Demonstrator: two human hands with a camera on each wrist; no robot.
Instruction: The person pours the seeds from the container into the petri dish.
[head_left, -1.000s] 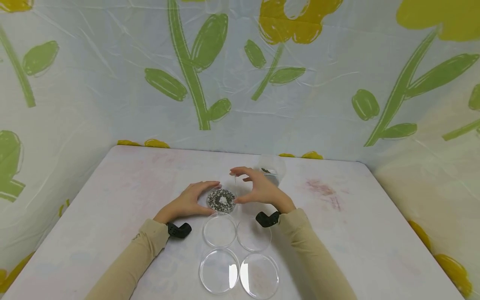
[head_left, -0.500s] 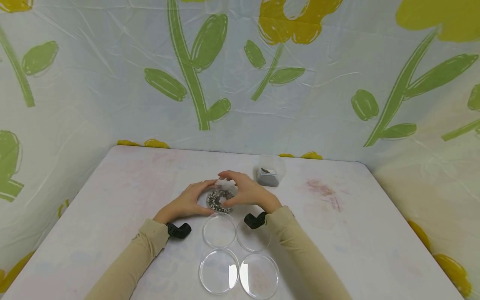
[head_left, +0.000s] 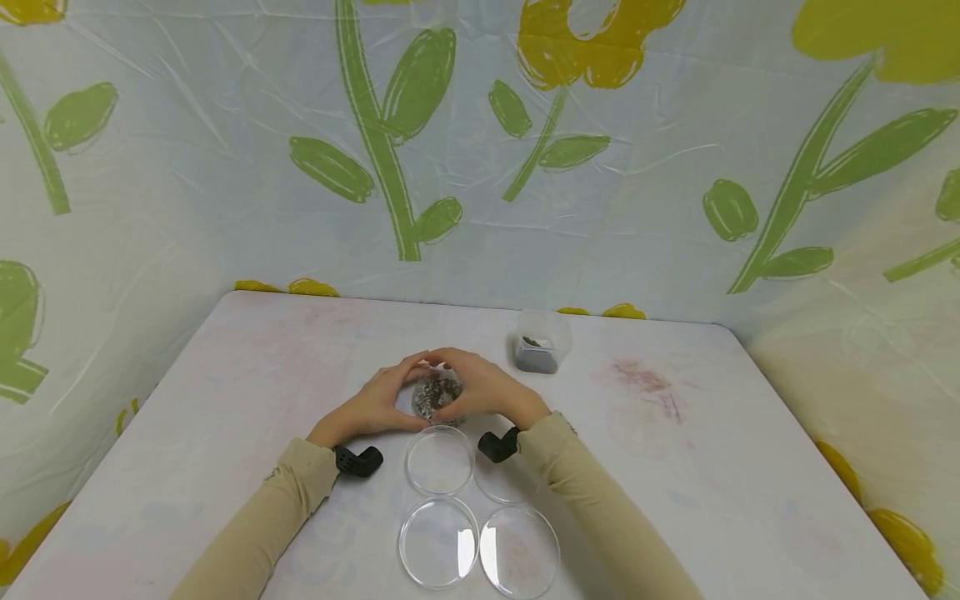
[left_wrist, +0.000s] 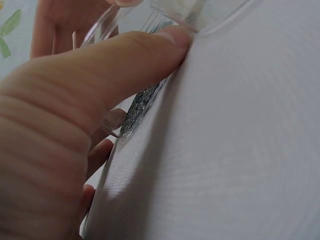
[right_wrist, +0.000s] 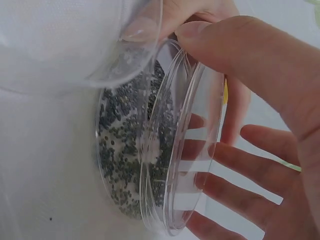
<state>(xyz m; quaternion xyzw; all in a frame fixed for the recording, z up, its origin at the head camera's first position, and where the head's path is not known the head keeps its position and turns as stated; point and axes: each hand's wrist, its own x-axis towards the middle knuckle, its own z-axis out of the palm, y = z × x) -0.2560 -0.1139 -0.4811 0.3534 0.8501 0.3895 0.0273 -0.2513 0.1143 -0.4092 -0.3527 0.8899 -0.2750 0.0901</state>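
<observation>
A clear petri dish (head_left: pixel 428 402) with a layer of small dark grains (right_wrist: pixel 120 150) and some pale patches sits on the table. My left hand (head_left: pixel 377 405) curls round its left side, the thumb (left_wrist: pixel 165 42) on the near rim and the fingers at the far edge. A clear petri dish lid (right_wrist: pixel 175 210) is tilted close over the grains. My right hand (head_left: pixel 486 385) grips this lid, its thumb (right_wrist: pixel 220 42) at the near edge and the fingers spread along the far side. In the head view, both hands' fingertips meet behind the dish.
Several clear petri dish pieces (head_left: pixel 439 461) lie in two rows on the table (head_left: pixel 720 467) just in front of the hands. A translucent tub (head_left: pixel 536 357) with dark contents stands behind and to the right. Flower-printed sheeting (head_left: pixel 645 217) surrounds the table.
My right hand has moved left and brought the lid from a steep tilt beside the dish to over it. The left hand has kept its place at the dish.
</observation>
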